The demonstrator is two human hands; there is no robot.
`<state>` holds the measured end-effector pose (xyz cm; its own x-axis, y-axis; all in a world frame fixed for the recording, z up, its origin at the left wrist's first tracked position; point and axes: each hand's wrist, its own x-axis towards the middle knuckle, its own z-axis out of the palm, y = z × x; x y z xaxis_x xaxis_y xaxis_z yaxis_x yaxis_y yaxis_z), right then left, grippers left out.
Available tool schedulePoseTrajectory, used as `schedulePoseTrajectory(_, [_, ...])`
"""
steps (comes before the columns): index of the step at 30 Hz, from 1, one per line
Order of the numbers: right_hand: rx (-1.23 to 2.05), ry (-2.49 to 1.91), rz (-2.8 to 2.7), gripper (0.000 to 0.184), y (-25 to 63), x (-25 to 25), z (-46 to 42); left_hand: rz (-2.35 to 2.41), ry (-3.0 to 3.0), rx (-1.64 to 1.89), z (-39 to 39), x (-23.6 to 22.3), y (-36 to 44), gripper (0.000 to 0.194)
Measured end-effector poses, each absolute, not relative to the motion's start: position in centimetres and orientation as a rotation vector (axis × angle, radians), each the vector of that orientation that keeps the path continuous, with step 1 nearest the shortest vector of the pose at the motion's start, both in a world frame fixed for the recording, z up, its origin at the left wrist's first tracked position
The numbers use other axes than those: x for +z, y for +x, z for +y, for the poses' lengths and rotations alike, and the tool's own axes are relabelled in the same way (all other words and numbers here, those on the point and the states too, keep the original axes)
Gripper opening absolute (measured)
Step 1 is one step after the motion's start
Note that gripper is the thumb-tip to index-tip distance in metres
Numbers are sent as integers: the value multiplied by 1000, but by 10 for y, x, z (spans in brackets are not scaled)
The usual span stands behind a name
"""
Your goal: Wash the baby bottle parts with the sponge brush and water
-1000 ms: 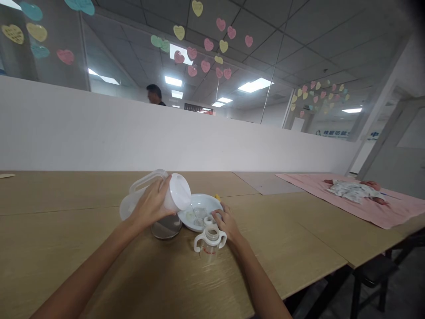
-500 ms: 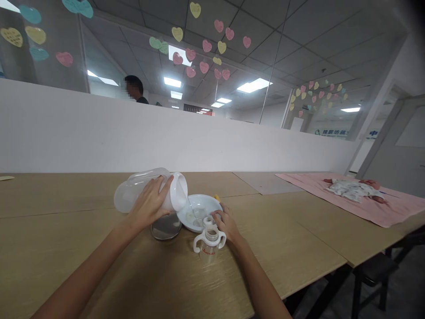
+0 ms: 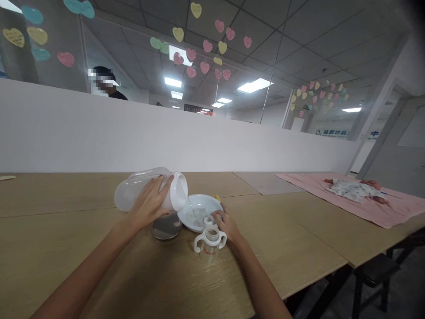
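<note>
My left hand (image 3: 149,201) is wrapped around a clear plastic jug (image 3: 126,195) with a white top, tipped to the right. A thin stream of water runs from it into a white bowl (image 3: 186,203) with a little liquid and some clear items I cannot make out. My right hand (image 3: 229,223) is closed on the bowl's right rim, its fingertips over the edge. Close by those fingers is a small white ring-shaped piece (image 3: 208,221). A clear baby bottle (image 3: 210,248) with white side handles and no top stands upright in front of the bowl.
A round metal dish (image 3: 166,227) lies under the jug. Something small and yellow (image 3: 217,197) shows behind the bowl. On the right, a baby doll (image 3: 353,189) lies on a pink cloth (image 3: 308,188). A black stool (image 3: 375,270) stands beyond the table edge. Behind the glass is a person (image 3: 116,91).
The person behind the glass has moved to the left. My hands, the tilted jug and the bowl stay practically in place while water keeps flowing.
</note>
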<state>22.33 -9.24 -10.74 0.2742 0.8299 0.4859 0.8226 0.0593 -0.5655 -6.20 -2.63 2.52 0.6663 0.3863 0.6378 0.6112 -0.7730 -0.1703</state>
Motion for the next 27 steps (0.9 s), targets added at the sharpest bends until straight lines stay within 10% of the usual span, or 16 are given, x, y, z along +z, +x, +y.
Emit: schedulePoseTrajectory(27, [78,-1719,-1508,42,226,-111,-90,-1076,-2564,-1338,-36,56,-79,105])
